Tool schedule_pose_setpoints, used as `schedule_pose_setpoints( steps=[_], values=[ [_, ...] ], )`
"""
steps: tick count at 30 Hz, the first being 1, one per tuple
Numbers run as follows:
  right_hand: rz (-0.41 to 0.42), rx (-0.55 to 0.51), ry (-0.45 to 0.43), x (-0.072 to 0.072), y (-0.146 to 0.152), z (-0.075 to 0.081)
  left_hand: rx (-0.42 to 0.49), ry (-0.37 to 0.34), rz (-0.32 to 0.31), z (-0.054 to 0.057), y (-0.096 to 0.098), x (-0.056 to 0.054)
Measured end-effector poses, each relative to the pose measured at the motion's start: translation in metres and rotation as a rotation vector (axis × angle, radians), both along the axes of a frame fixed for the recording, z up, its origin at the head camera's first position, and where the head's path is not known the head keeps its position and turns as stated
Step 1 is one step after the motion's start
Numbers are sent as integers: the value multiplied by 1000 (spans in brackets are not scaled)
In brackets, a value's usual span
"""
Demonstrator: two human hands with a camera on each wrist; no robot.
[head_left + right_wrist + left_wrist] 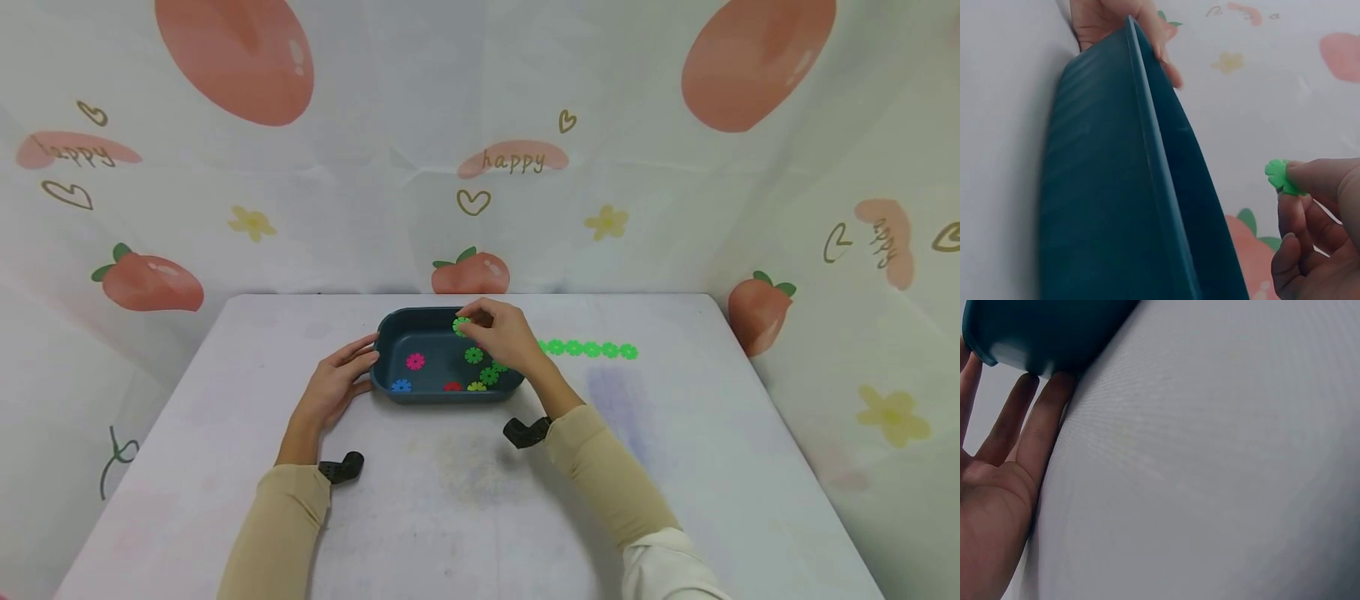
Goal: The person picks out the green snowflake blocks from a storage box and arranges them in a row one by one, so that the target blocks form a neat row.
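A dark teal plastic basin point(442, 397) stands towards the back of the table. Between thumb and fingertips, my right hand point(504, 335) pinches a bright green snowflake-shaped plastic disc point(1279, 175), held above the basin's back right part. My left hand point(335, 382) rests against the basin's left end, its fingers fairly straight and touching the wall and rim. Loose discs lie inside the basin: a pink disc point(415, 361), a blue disc point(401, 386), a red disc point(452, 387), a yellow disc point(477, 387) and several green ones, including a green disc point(473, 356).
To the right of the basin, a straight row of green discs point(592, 349) runs along the white table point(435, 517), its left end hidden behind my right hand. Behind the table hangs a pale printed cloth point(360, 200). A black wrist mount point(527, 432) sits at my right cuff.
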State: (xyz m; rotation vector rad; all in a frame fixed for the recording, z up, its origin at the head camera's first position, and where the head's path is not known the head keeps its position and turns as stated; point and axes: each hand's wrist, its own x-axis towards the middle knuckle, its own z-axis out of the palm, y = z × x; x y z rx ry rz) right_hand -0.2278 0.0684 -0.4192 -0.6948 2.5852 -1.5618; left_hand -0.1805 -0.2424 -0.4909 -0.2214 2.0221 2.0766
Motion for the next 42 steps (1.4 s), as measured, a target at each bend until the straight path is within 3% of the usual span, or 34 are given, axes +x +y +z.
schedule_pose_setpoints(
  steps=[12, 23, 35, 42],
  values=[
    [-89, -81, 6, 5, 25, -10, -7, 2, -3, 1, 0, 1],
    [-190, -133, -49, 11, 47, -17, 5, -2, -2, 2, 1, 0],
    [-288, -160, -77, 6, 73, -30, -1, -7, 5, 3, 2, 2],
    [-335, -148, -103, 3, 91, -26, 4, 0, 4, 4, 2, 2]
  ],
)
